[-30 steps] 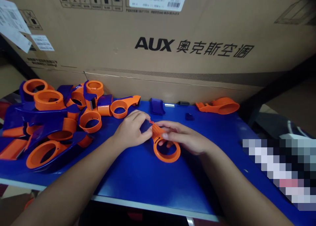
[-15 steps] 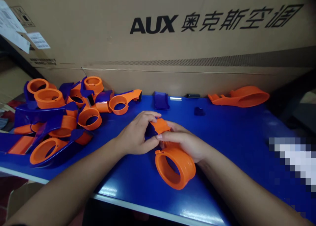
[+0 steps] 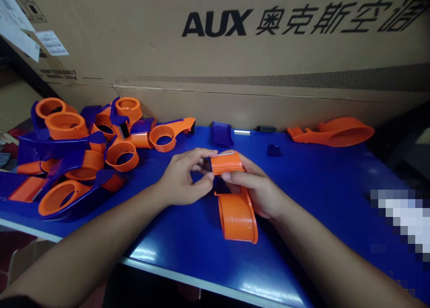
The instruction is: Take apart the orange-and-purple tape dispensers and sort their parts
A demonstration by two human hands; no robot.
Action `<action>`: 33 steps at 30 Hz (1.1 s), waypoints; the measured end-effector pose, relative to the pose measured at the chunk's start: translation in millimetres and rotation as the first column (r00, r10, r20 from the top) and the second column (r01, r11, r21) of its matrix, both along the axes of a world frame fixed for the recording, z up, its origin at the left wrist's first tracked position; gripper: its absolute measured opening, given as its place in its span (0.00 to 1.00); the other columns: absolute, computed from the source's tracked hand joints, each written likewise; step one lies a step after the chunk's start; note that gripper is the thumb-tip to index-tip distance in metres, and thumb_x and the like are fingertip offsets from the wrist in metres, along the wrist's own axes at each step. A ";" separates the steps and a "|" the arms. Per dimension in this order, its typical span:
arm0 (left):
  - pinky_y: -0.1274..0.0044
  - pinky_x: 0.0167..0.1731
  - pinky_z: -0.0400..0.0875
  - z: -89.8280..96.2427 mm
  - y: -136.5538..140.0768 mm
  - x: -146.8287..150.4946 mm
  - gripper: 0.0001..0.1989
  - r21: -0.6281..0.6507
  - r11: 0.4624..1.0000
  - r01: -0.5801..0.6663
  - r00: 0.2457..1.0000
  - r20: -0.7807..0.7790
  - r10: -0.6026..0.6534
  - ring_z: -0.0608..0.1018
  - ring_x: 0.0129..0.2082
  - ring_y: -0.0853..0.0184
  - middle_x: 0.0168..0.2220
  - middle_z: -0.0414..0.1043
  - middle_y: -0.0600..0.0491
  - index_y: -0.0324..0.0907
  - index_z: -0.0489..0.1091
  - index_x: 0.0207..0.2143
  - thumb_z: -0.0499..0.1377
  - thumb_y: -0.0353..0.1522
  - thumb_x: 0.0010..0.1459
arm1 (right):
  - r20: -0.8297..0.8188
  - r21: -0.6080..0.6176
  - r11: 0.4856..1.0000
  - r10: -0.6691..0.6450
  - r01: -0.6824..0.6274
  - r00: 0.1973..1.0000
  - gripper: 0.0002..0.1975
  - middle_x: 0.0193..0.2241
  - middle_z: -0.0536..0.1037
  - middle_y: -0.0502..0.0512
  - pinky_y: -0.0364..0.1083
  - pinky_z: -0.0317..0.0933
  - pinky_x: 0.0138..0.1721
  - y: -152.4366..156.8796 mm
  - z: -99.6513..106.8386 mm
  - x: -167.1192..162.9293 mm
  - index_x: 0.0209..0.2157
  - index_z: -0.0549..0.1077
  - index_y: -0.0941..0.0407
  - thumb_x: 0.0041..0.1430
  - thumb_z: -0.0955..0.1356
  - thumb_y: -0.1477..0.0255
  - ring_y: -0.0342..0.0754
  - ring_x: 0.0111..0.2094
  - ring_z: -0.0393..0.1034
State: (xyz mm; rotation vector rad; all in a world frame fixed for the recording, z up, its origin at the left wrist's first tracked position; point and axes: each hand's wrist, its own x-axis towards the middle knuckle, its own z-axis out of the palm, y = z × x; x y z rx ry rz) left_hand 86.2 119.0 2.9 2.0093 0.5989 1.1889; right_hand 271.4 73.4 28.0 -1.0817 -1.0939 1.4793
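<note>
The head view shows both hands meeting over the middle of the blue tabletop [image 3: 188, 249], working on one orange tape dispenser body [image 3: 237, 211]. The right hand [image 3: 258, 189] is wrapped around the dispenser's neck and holds it up on edge, ring end towards the person and just above the tabletop, head end pointing away. The left hand [image 3: 183, 178] pinches at the head end with thumb and forefinger, where a thin metal strip shows along the top edge; whether it grips a separate small part there is hard to tell.

This looks like the fitting step: a small piece being seated at the head of the dispenser. The next move would call for a steady right-hand hold while the left presses the piece square until it seats.

To the left lies a pile of orange and purple dispensers [image 3: 77, 155]. A loose purple part [image 3: 221, 134] and an orange body [image 3: 332, 132] sit near the cardboard box [image 3: 235, 66].
</note>
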 end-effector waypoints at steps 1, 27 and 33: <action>0.75 0.38 0.82 -0.4 0.0 0.9 0.21 -0.023 1.000 0.005 1.000 0.010 -0.005 0.82 0.38 0.68 0.42 0.79 0.50 0.42 0.70 0.53 0.61 0.26 0.55 | 0.024 0.004 1.000 -0.006 0.006 1.000 0.14 0.23 0.68 0.45 0.43 0.51 0.25 0.4 0.4 -0.6 0.39 0.72 0.53 0.49 0.74 0.68 0.41 0.22 0.55; 0.63 0.54 0.75 -0.7 -10.8 5.1 0.29 0.158 0.987 0.031 0.972 -0.233 0.007 0.74 0.56 0.58 0.58 0.68 0.43 0.43 0.58 0.62 0.53 0.23 0.58 | 0.061 -0.058 0.996 -0.069 0.073 0.996 0.04 0.17 0.64 0.42 0.39 0.40 0.15 -0.6 10.6 -1.6 0.26 0.75 0.57 0.50 0.73 0.73 0.35 0.17 0.47; 0.62 0.60 0.70 -2.2 -10.5 3.7 0.29 0.194 0.978 0.080 0.971 -0.238 -0.032 0.70 0.62 0.57 0.60 0.64 0.40 0.42 0.55 0.64 0.52 0.23 0.61 | 0.122 -0.066 0.992 -0.097 0.106 0.988 0.08 0.21 0.70 0.44 0.38 0.44 0.17 -2.1 8.6 1.7 0.30 0.74 0.57 0.49 0.75 0.71 0.35 0.19 0.52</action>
